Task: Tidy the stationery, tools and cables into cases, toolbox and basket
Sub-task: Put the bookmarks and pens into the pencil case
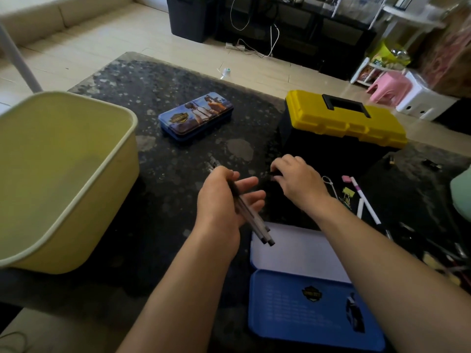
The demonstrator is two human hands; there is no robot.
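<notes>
Left hand (221, 200) has a little bundle of pens (257, 225) lying across the palm. The fingers are mostly uncurled, so it's a pretty loose hold. The pens sit just past the far-left corner of the open pencil case (293, 248). Their long axis runs diagonally, dark ends pointing down at that corner and the other ends poking out away from the case.

They look light, stiff and smooth, so I reckon they'd slide apart easily. I'd pinch them mid-barrel.

Right hand (295, 179) is just beyond the case's far edge, fingers curled down onto something small. Can't tell if it's got hold of it.
</notes>
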